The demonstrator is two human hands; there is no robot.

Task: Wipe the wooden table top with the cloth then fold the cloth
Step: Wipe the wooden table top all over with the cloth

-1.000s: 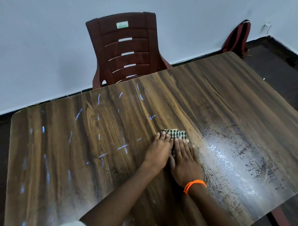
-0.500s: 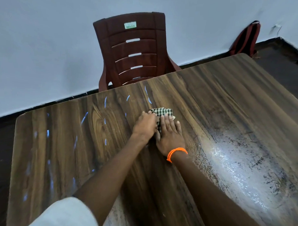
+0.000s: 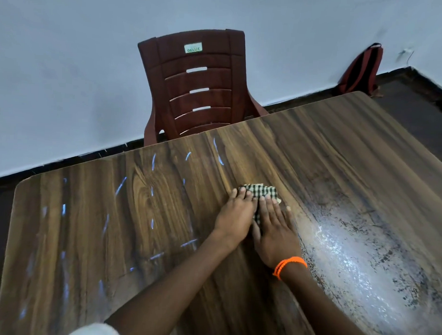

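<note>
Both hands lie flat, side by side, on the cloth (image 3: 260,193) near the middle of the counter (image 3: 340,151), closer to its far edge. The left hand (image 3: 235,218) and right hand (image 3: 273,229) have straight fingers pressing down, not gripping, likely to spread pressure for wiping. Pale streaks (image 3: 120,186) remain toward the left edge.

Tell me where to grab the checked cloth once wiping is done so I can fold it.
Probably pinch the checked cloth by its far edge, the only part showing past the fingertips, coming from the chair side. It lies bunched flat on the table under the left hand and right hand, so lift those first.
</note>
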